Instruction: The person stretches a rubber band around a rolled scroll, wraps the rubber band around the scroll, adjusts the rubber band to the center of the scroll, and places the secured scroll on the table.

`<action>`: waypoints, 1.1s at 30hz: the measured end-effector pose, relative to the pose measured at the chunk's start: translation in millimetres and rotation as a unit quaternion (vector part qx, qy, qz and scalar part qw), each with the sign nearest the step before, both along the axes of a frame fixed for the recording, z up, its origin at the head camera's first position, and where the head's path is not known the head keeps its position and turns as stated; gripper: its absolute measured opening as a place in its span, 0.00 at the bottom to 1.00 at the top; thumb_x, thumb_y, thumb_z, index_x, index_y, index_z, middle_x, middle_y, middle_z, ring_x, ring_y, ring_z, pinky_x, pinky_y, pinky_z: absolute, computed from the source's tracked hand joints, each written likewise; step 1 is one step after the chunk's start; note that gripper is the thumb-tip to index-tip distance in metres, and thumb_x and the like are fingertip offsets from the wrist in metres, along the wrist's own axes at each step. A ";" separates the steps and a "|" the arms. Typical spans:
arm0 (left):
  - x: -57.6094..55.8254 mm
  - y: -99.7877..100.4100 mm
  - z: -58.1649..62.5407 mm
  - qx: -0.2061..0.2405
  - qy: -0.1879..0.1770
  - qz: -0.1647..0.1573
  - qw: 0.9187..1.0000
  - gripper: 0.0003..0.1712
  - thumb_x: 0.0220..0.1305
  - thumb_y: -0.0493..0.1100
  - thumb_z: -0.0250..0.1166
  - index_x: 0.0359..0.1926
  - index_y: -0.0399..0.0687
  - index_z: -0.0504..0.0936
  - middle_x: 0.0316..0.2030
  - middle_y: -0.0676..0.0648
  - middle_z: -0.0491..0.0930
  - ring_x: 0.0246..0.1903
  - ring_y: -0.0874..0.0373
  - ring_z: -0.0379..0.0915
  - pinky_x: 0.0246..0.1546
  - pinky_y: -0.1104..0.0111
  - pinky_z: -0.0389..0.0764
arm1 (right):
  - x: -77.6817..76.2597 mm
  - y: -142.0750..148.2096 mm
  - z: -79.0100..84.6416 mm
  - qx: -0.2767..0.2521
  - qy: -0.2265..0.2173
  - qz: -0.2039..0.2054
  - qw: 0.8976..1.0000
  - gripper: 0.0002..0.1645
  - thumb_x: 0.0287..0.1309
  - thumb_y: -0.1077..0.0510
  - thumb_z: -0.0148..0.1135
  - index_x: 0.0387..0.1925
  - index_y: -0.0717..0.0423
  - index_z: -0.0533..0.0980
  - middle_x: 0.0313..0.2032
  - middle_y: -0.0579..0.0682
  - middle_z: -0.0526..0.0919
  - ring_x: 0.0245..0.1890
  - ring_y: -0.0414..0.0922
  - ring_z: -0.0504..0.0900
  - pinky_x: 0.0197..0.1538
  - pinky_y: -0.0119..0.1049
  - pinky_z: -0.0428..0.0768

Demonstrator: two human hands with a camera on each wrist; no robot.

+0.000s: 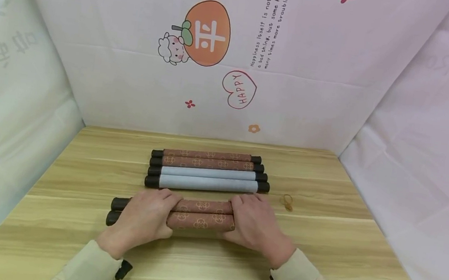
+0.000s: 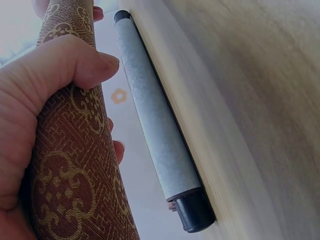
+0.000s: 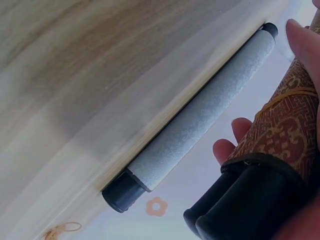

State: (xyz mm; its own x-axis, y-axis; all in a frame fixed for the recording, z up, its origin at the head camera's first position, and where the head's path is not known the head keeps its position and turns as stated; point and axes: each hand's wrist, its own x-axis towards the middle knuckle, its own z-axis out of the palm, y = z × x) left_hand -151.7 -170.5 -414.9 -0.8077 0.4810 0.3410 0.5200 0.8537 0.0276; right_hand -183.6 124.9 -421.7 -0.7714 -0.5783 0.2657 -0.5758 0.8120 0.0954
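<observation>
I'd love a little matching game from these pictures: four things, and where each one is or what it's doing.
1. Blue rolls
2. Loose band
3. Heart drawing
4. Left hand

A. Gripping the near brown rolls
B. On the white cloth behind the table
C. Between the near brown rolls and the far brown rolls
D. On the table, right of the blue rolls

Pairs: 1-C, 2-D, 3-B, 4-A

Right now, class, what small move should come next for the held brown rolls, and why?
Probably lower the brown rolls onto the table beside the pale rolls: the left hand and right hand hold them raised, and a band crosses them.
</observation>
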 end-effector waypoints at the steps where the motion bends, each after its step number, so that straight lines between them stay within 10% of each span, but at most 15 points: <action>1: 0.1 0.5 -0.1 0.001 -0.001 -0.001 1.000 0.32 0.34 0.49 0.77 0.48 0.50 0.86 0.39 0.51 0.85 0.37 0.54 0.83 0.42 0.56 0.84 | 0.4 -1.2 -0.2 0.000 -0.001 -0.003 1.000 0.44 0.37 0.18 0.73 0.40 0.48 0.75 0.36 0.48 0.85 0.42 0.49 0.86 0.60 0.50 0.80; 17: 0.6 11.8 -2.1 0.017 0.003 -0.019 1.000 0.32 0.33 0.48 0.78 0.48 0.51 0.85 0.42 0.52 0.86 0.39 0.55 0.83 0.43 0.56 0.85 | 10.6 -18.2 2.7 0.003 -0.007 -0.002 1.000 0.49 0.36 0.11 0.66 0.42 0.47 0.75 0.35 0.45 0.84 0.39 0.48 0.86 0.55 0.48 0.83; 28: 0.5 5.6 -5.6 0.008 -0.015 0.002 1.000 0.33 0.37 0.49 0.78 0.51 0.50 0.85 0.44 0.51 0.86 0.41 0.54 0.83 0.45 0.55 0.85 | 7.9 6.3 14.2 -0.002 -0.101 -0.011 0.995 0.73 0.29 0.15 0.74 0.71 0.53 0.69 0.59 0.57 0.83 0.60 0.57 0.81 0.68 0.58 0.74; 33: 0.6 2.7 -4.1 0.002 -0.022 0.014 1.000 0.34 0.36 0.49 0.78 0.51 0.50 0.85 0.44 0.51 0.86 0.42 0.53 0.84 0.47 0.54 0.84 | 2.9 13.8 11.2 0.028 -0.093 -0.036 0.995 0.56 0.36 0.32 0.83 0.64 0.56 0.73 0.56 0.56 0.84 0.59 0.57 0.81 0.68 0.57 0.74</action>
State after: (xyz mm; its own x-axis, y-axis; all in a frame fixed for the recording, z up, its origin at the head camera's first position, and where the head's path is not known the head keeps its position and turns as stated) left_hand -151.0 -167.7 -419.0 -0.8351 0.4562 0.3073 0.4938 0.8679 0.0536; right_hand -180.7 138.6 -410.4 -0.8438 -0.5301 0.0833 -0.5288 0.8479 0.0387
